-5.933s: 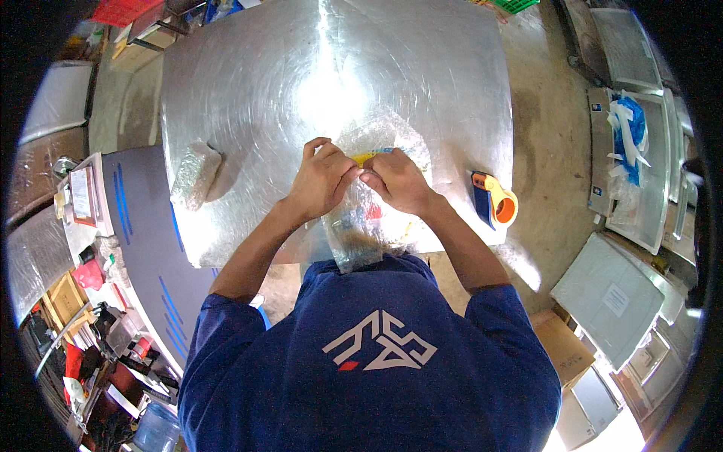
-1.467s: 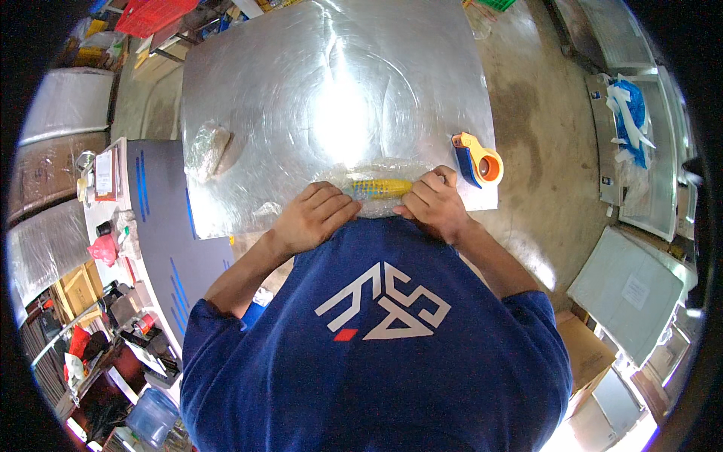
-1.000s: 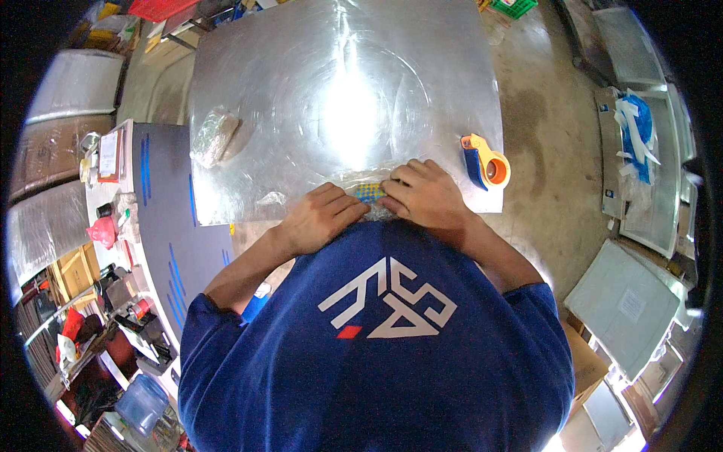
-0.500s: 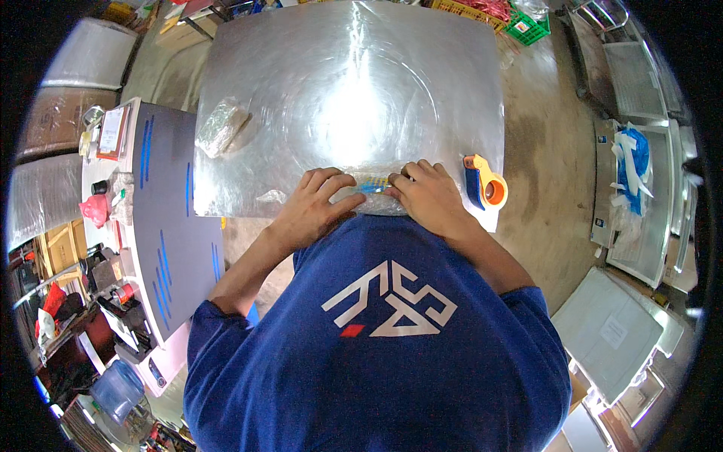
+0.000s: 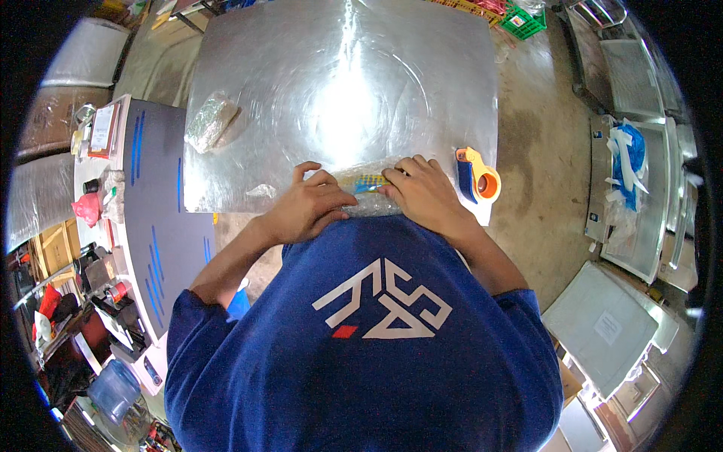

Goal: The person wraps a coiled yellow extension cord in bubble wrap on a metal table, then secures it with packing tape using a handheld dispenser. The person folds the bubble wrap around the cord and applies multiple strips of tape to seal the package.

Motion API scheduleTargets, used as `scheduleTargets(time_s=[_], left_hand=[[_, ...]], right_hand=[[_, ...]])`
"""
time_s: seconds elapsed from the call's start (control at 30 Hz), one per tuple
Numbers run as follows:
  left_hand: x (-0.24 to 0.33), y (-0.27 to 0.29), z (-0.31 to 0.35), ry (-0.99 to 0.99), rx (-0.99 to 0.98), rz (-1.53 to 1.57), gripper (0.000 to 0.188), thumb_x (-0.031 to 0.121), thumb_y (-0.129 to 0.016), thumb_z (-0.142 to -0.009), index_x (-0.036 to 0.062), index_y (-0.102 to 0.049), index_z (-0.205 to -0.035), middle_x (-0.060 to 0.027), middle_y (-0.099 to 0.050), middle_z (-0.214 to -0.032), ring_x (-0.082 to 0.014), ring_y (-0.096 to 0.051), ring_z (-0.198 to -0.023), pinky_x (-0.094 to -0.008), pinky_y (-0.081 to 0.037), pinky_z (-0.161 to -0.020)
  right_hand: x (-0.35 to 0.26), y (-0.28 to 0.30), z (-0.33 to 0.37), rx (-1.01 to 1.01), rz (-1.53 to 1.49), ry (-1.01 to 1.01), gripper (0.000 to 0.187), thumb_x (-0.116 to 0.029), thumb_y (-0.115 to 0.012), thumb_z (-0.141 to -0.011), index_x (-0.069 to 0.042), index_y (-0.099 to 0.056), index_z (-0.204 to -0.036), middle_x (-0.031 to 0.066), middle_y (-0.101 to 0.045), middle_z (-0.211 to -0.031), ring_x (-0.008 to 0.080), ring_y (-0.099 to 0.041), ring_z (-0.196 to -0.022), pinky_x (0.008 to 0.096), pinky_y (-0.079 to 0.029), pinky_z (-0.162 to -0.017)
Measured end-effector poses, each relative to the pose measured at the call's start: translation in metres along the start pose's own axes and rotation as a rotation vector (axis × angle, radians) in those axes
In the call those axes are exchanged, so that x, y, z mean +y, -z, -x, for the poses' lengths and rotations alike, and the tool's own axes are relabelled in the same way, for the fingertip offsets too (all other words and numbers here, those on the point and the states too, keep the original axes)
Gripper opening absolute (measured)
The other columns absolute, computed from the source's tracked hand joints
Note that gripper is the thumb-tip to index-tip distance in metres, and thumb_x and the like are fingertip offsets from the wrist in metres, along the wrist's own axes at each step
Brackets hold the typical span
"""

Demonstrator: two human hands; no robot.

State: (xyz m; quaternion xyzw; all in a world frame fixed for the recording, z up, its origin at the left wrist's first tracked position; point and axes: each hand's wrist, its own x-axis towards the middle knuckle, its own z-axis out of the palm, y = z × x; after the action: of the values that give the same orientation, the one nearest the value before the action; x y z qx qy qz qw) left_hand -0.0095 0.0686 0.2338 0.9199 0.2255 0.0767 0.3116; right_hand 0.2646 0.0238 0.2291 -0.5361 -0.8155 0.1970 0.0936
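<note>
Likely wrapping step: right hand (image 5: 423,190) pinches yellow-blue item (image 5: 369,183) on bubble wrap (image 5: 370,205), counter (image 5: 256,68) edge, centre frame. Left hand (image 5: 310,202) half-curled at it, grip unclear. Next move probably calls for an even, tight roll.

On your left you have a dark grey surface (image 5: 154,218) with blue stripes, and beside it a clipboard (image 5: 103,129) and a pink bag (image 5: 86,210); lower down there is a translucent blue jug (image 5: 114,388). Ahead on your right sits a green crate (image 5: 522,22), and further right you find crumpled blue plastic (image 5: 634,145) and, nearer you, a pale panel (image 5: 584,339) bearing a label (image 5: 610,328)
</note>
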Motion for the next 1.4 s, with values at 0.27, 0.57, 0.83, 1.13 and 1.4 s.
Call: scheduleTargets(time_s=[0.27,0.57,0.83,1.13,1.4], left_hand=[[0.001,-0.012,-0.007,0.218,0.222,0.237,0.049,0.029,-0.080,-0.089,0.0114,-0.064,-0.131,-0.0193,-0.063,-0.130,-0.0346,-0.058,-0.125,-0.0497,-0.049,-0.103],[-0.016,-0.044,-0.008,0.417,0.424,0.697,0.065,0.011,-0.080,-0.088,0.0064,-0.053,-0.147,-0.0135,-0.068,-0.110,-0.0235,-0.064,-0.110,-0.0369,-0.050,-0.099],[-0.001,-0.005,-0.027,0.233,0.220,0.051,0.052,0.018,-0.073,-0.092,0.0030,-0.059,-0.140,-0.0147,-0.065,-0.110,-0.0314,-0.061,-0.110,-0.0425,-0.050,-0.099],[-0.002,-0.024,-0.057,0.138,0.200,0.011,0.044,0.038,-0.078,-0.084,0.0069,-0.072,-0.114,-0.0077,-0.070,-0.104,-0.0268,-0.062,-0.100,-0.0434,-0.047,-0.095],[0.002,-0.021,-0.055,0.269,0.233,0.184,0.026,0.032,-0.082,-0.081,0.0091,-0.076,-0.092,-0.0051,-0.068,-0.085,-0.0265,-0.060,-0.089,-0.0416,-0.045,-0.083]], right_hand=[[0.003,0.006,0.010,-0.014,-0.127,-0.005,0.041,-0.039,-0.068,-0.093,-0.005,-0.072,-0.115,0.0155,-0.065,-0.112,0.0311,-0.059,-0.111,0.0462,-0.046,-0.097],[0.034,0.014,0.037,0.108,-0.479,-0.300,0.078,-0.045,-0.087,-0.078,-0.002,-0.058,-0.137,0.0227,-0.062,-0.129,0.0381,-0.063,-0.118,0.0414,-0.050,-0.102],[0.038,-0.026,0.043,0.387,-0.799,-0.309,0.029,-0.017,-0.082,-0.087,-0.001,-0.067,-0.105,0.0133,-0.067,-0.107,0.0266,-0.065,-0.103,0.0370,-0.052,-0.093],[0.047,-0.013,0.042,0.338,-0.678,-0.230,0.029,-0.018,-0.082,-0.086,-0.001,-0.068,-0.104,0.0168,-0.067,-0.110,0.0301,-0.066,-0.104,0.0389,-0.052,-0.092],[0.011,0.015,0.019,0.067,-0.171,-0.150,0.059,-0.045,-0.082,-0.080,-0.002,-0.070,-0.119,0.0155,-0.071,-0.121,0.0321,-0.066,-0.115,0.0446,-0.047,-0.101]])
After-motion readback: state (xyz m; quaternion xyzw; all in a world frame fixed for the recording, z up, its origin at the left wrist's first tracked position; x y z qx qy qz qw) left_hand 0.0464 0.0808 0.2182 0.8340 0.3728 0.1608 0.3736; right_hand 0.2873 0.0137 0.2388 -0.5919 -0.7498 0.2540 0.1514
